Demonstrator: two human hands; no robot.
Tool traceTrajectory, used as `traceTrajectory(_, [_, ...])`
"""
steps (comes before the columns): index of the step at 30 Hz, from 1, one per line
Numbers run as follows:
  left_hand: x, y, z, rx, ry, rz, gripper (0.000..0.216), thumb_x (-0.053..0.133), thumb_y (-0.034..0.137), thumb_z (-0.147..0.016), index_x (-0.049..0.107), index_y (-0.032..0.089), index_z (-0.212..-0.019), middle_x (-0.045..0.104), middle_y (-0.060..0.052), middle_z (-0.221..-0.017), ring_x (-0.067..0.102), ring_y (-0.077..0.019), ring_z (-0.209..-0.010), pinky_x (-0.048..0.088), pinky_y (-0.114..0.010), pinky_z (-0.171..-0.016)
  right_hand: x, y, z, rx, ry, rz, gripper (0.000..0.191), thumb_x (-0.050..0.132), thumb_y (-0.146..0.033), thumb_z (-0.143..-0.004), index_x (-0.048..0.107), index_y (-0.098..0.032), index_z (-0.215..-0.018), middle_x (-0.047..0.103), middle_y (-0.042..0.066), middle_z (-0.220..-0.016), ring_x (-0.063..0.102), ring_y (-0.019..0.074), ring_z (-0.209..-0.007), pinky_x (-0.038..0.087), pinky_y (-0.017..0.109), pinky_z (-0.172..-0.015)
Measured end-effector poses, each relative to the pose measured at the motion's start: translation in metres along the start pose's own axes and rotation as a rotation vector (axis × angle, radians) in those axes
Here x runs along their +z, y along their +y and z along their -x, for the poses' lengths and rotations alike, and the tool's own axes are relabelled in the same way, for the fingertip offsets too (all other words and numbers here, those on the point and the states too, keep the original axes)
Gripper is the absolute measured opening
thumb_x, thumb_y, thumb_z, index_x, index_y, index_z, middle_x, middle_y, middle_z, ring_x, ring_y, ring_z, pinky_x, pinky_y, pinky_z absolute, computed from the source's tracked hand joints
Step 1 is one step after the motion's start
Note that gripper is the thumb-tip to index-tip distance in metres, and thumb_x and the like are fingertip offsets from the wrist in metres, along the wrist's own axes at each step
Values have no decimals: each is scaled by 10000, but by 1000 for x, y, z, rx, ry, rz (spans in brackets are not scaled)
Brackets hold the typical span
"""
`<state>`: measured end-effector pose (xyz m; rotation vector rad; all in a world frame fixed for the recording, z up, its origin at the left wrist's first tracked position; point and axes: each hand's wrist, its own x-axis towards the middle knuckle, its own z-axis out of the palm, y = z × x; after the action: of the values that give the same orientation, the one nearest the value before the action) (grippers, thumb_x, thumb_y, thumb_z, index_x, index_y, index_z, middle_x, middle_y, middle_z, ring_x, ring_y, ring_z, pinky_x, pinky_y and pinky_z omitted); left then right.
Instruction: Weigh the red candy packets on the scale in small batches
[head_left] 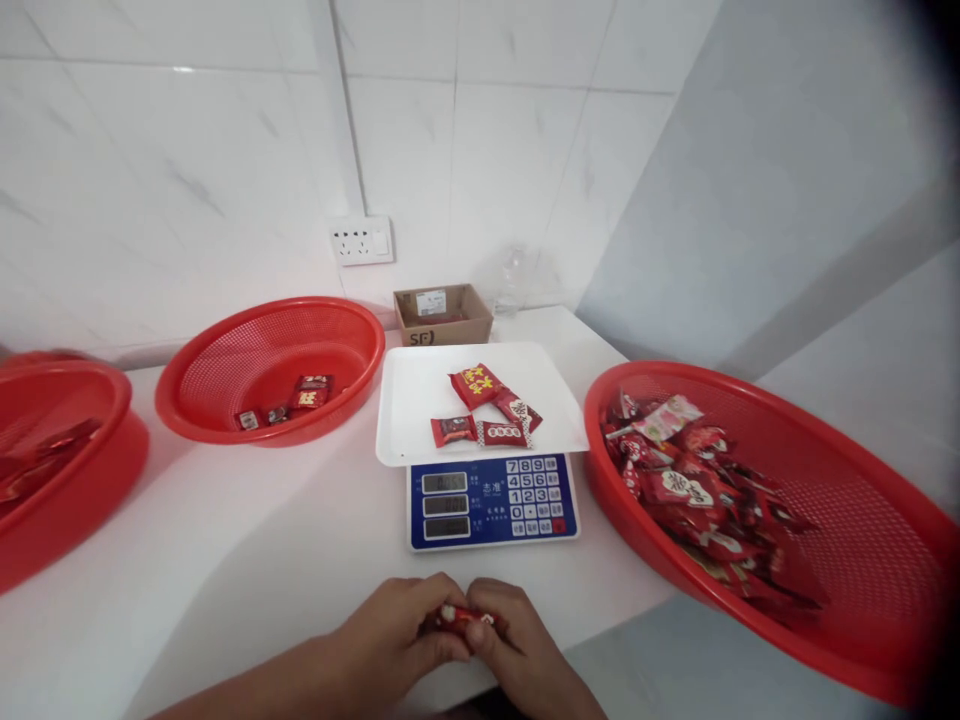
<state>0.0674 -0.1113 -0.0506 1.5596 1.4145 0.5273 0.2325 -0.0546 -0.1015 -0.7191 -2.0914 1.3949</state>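
Note:
My left hand (401, 632) and my right hand (517, 640) meet at the table's front edge, both closed on a small red wrapped candy (459, 618). Fingers cover most of its wrapper. Just beyond them stands a digital scale (493, 505) with a blue keypad panel; its display digits are too faint to read. On the scale's white tray (409, 400) lie several red snack packets, among them a larger one with yellow characters (475, 384) and a small one (454, 430) at the front left.
To the right, a large red basket (862, 500) holds many red-wrapped sweets. Another red basket (225, 350) at the back left has several packets, and a third (82, 500) sits at the far left. Behind the scale is a cardboard box (444, 332) near a clear plastic bag (514, 280).

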Motion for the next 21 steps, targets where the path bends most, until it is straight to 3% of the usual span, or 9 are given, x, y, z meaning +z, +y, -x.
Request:
traceTrajectory(4, [-15, -6, -1, 103, 104, -161, 213, 536, 307, -832, 578, 248, -1032, 661, -5, -893, 596, -140, -764, 472, -237, -709, 4, 7, -1, 33, -21, -40, 553, 280, -590, -901, 482, -174, -598, 483, -2, -606, 479, 121, -595, 334, 235, -571])
traceTrajectory(9, [-76, -14, -5, 253, 648, -488, 294, 441, 356, -890, 510, 243, -1153, 586, -86, -1170, 531, -211, -1100, 436, -352, -929, 3, 9, 0, 82, 23, -37, 560, 315, -604, -883, 476, -169, -569, 459, -2, -600, 458, 115, -569, 313, 233, -545])
traceTrajectory(12, [-120, -16, -8, 193, 849, -674, 390, 431, 423, -884, 468, 224, -1218, 506, -109, -1294, 430, -260, -1232, 366, -436, -1005, 2, 8, -1, 86, 28, -28, 554, 329, -603, -878, 479, -168, -570, 466, 1, -605, 464, 117, -580, 313, 233, -551])
traceTrajectory(14, [-141, -18, -6, 72, 833, -716, 473, 389, 470, -886, 406, 222, -1288, 457, -113, -1353, 404, -291, -1260, 390, -460, -976, 3, 8, -1, 79, 32, -14, 555, 331, -605, -875, 480, -167, -568, 463, 1, -604, 462, 118, -580, 313, 235, -554])
traceTrajectory(18, [-165, -29, 13, -266, 740, -692, 571, 309, 540, -878, 304, 246, -1367, 529, -127, -1289, 567, -348, -1078, 508, -455, -744, 5, 10, -2, 72, 51, -3, 558, 328, -609, -872, 488, -166, -572, 461, 4, -601, 465, 120, -579, 319, 239, -557])
traceTrajectory(21, [-181, -50, 40, -356, 749, -693, 561, 281, 538, -882, 283, 282, -1381, 615, -109, -1178, 611, -345, -1005, 512, -442, -704, 4, 10, -2, 62, 53, -6, 565, 325, -617, -868, 487, -165, -570, 458, 4, -597, 464, 120, -576, 316, 238, -550])
